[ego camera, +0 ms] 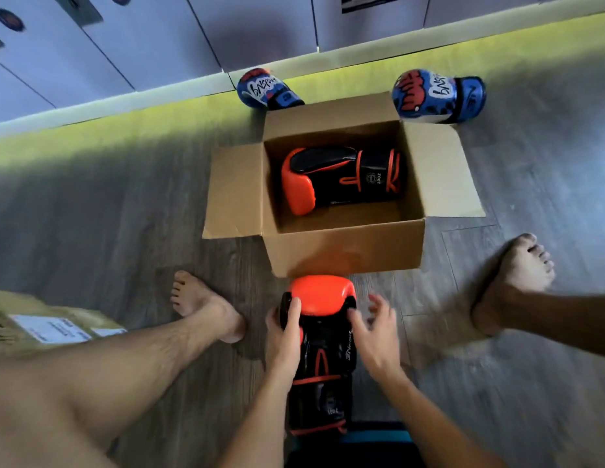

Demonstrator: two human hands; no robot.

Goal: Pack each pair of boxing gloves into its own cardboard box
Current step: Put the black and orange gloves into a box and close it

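The left hand (282, 337) grips an orange-and-black glove (323, 327) by its 9 o'clock flank, fingers curled up round the padded edge just below the orange tip. The right hand (377, 334) is at the glove's 3 o'clock side, fingers spread wide and blurred. Its forefinger lies at the glove's right edge, but whether it truly touches cannot be told, and it clasps nothing. The glove points its orange tip to 12 o'clock, cuff toward the person, and sits between the bare legs, just short of the near wall of the open cardboard box (348, 246).

That box stands on the grey wood-look floor (125, 204) near the middle of the view, flaps folded out at 9 and 3 o'clock. Inside it lies the matching glove (340, 179), on its side, orange tip to 9 o'clock and cuff to 3 o'clock, in the far half of the box.

Beyond the box two more gloves rest on the floor. The first blue glove (265, 89) is at the box's 11 o'clock corner, partly hidden behind the far flap, and the second blue glove (438, 96) is at 1 o'clock, just beside the corner. A labelled carton (47, 327) shows at 8 o'clock of the view, beyond the left leg. The left foot (206, 307) is planted at the box's 7 o'clock and the right foot (517, 278) at its 4 o'clock
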